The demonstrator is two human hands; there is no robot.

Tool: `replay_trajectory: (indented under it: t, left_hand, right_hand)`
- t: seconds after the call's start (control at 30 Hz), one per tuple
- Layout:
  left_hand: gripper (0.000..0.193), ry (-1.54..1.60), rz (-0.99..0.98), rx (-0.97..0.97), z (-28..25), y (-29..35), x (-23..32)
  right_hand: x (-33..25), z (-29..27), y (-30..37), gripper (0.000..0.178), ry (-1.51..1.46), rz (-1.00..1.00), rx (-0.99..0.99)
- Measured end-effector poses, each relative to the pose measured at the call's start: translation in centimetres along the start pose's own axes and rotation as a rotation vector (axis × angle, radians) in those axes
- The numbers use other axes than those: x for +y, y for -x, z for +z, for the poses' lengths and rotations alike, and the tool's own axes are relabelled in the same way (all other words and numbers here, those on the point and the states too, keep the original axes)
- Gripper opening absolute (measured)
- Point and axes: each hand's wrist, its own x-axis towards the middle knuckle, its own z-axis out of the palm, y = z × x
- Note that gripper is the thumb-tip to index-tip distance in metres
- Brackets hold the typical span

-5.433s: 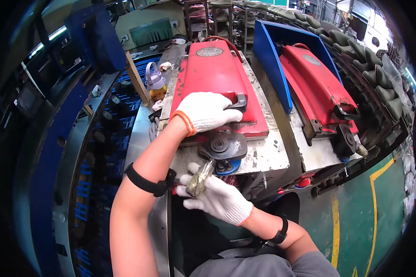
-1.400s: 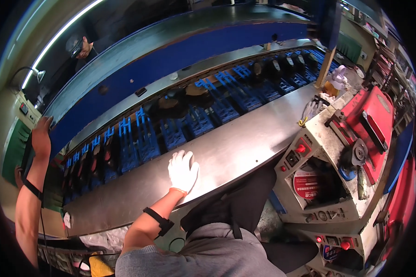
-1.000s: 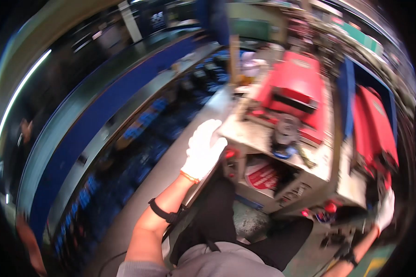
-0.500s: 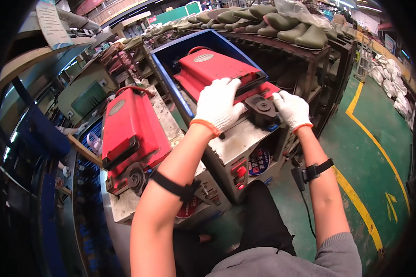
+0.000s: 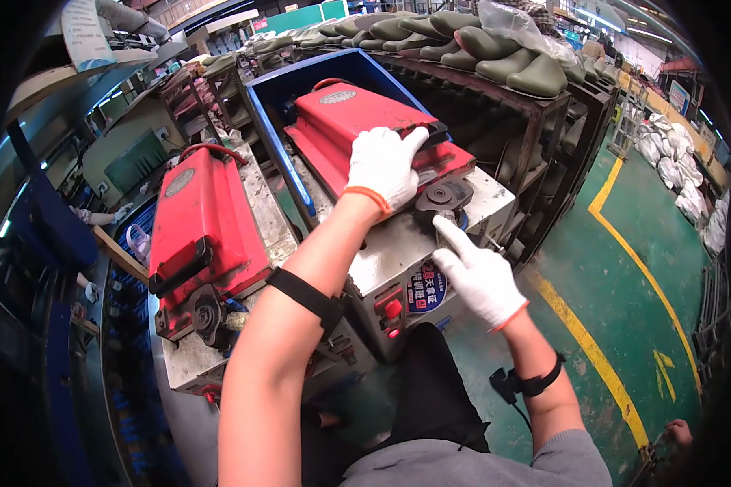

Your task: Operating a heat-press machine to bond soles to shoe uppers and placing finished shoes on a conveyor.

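My left hand (image 5: pixel 386 166), in a white knit glove, is closed over the black handle (image 5: pixel 437 132) on the front of a red metal cover (image 5: pixel 341 122). The glove hides most of that handle. Just in front of the cover sits a round black knob (image 5: pixel 443 193) on the pale machine top. My right hand (image 5: pixel 481 280), gloved too, holds nothing that I can see. Its forefinger and thumb are apart, and the forefinger reaches up to the lower edge of the knob. Whether the fingertip touches it I cannot tell.
A second red-covered machine (image 5: pixel 207 215) stands at the left. Blue tray walls (image 5: pixel 268 134) surround the right machine's back. Green boots (image 5: pixel 503 61) lie piled on a rack behind. White sacks (image 5: pixel 674 150) line the right. Another person's hand (image 5: pixel 679 433) shows at lower right.
My right hand has come down and toward me, off the right edge of the cover, and its forefinger has stretched out. My left hand has shifted onto the handle. The view has turned slightly.
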Motion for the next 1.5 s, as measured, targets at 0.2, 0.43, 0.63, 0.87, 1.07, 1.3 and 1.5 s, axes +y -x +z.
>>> replay_trajectory:
  t: [0.2, 0.43, 0.63, 0.87, 1.07, 1.3, 1.5]
  left_hand:
    - [0.064, 0.191, -0.102, -0.097, -5.2, -2.5, -1.9]
    - [0.056, -0.244, -0.114, 0.027, -10.0, -3.2, -4.9]
    - [0.057, -0.291, -0.123, 0.179, -13.9, -9.0, -8.8]
    - [0.073, -0.381, 0.011, 0.404, -12.3, -9.4, -11.8]
    - [0.072, -0.448, 0.038, 0.457, -12.0, -9.1, -11.7]
    - [0.053, -0.329, 0.122, 0.622, -12.4, -8.3, -10.6]
    - [0.064, -0.287, 0.070, 0.484, -13.4, -7.7, -10.7]
  right_hand:
    - [0.2, -4.2, -4.9, 0.040, -0.011, -0.328, 0.147]
    - [-1.5, -5.6, -17.0, 0.058, 0.436, -0.250, -0.118]
    - [-8.7, -13.4, -24.5, 0.048, 0.619, -0.295, -0.114]
    - [-11.6, -11.7, -25.3, 0.038, 0.961, -0.537, -0.313]
    - [-8.4, -0.5, -27.8, 0.115, 0.619, -0.180, -0.341]
    - [-6.6, 3.4, -31.4, 0.116, 0.247, 0.156, -0.427]
    - [-7.4, -3.1, -26.8, 0.061, -0.510, 0.298, -0.387]
